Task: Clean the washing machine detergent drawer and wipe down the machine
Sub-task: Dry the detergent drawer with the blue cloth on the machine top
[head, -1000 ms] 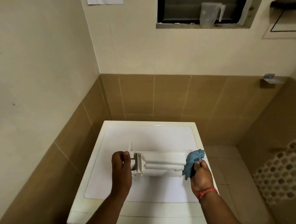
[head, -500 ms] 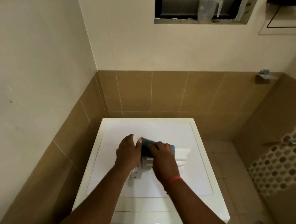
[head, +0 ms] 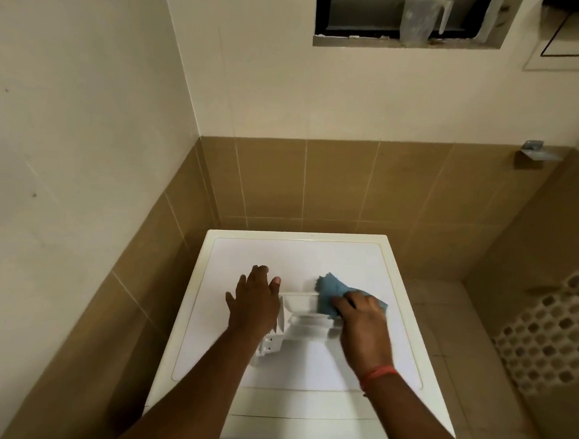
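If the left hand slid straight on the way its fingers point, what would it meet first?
Probably nothing soon: the left hand points across the bare washing machine top toward the tiled wall behind, which looks like the first obstacle.

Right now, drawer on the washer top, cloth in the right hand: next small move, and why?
Probably draw the blue cloth under the right hand leftward along the detergent drawer. The cloth covers only its right end, while the left hand braces the other end on the washing machine.

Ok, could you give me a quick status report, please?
Left hand steadying white plastic detergent drawer on washer top. Right hand pressing blue cloth onto it. Nothing obstructing.
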Tool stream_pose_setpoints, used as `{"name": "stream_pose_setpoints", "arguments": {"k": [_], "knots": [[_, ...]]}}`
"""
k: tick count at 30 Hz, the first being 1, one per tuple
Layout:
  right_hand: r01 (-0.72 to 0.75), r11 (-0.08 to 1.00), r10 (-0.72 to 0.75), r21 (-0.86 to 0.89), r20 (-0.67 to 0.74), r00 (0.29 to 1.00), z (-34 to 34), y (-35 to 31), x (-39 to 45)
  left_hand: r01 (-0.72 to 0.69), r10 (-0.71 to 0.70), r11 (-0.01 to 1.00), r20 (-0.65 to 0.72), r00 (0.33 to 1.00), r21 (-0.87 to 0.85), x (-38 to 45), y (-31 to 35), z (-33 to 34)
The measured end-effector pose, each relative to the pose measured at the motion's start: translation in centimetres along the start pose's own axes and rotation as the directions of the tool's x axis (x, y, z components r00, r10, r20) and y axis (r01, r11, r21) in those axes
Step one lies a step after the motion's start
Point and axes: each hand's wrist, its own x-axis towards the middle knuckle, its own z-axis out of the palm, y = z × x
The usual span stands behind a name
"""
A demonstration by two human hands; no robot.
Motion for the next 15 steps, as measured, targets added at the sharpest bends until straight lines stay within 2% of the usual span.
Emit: {"name": "stream_pose_setpoints", "arguments": {"k": [4, 8, 10, 13, 15], "knots": [[0.186, 0.974, -0.195, 0.126, 0.062, 0.979, 1.1, -5.5, 0.9, 0.022, -0.022, 1.000, -0.008, 1.000, 0.001, -0.2, 0.3, -0.1], [0.202, 0.972, -0.212, 0.119, 0.072, 0.975, 0.2, -4.7, 1.0, 0.020, -0.020, 1.000, 0.003, 1.000, 0.024, -0.4, 0.2, -0.5], [0.140, 0.987, -0.144, 0.077, 0.052, 0.988, -0.6, -1.7, 0.4, 0.022, -0.022, 0.999, 0.014, 1.000, 0.039, -0.4, 0.2, -0.6], [-0.064, 0.997, 0.063, 0.051, 0.024, 0.998, -1.3, 3.7, -0.5, 0.018, -0.019, 1.000, 0.014, 1.000, 0.020, -0.5, 0.2, -0.5], [-0.228, 0.957, 0.227, 0.181, 0.026, 0.974, -1.5, 5.3, -0.6, 0.018, -0.016, 0.998, 0.020, 1.000, -0.066, -0.5, 0.0, -0.4]]}}
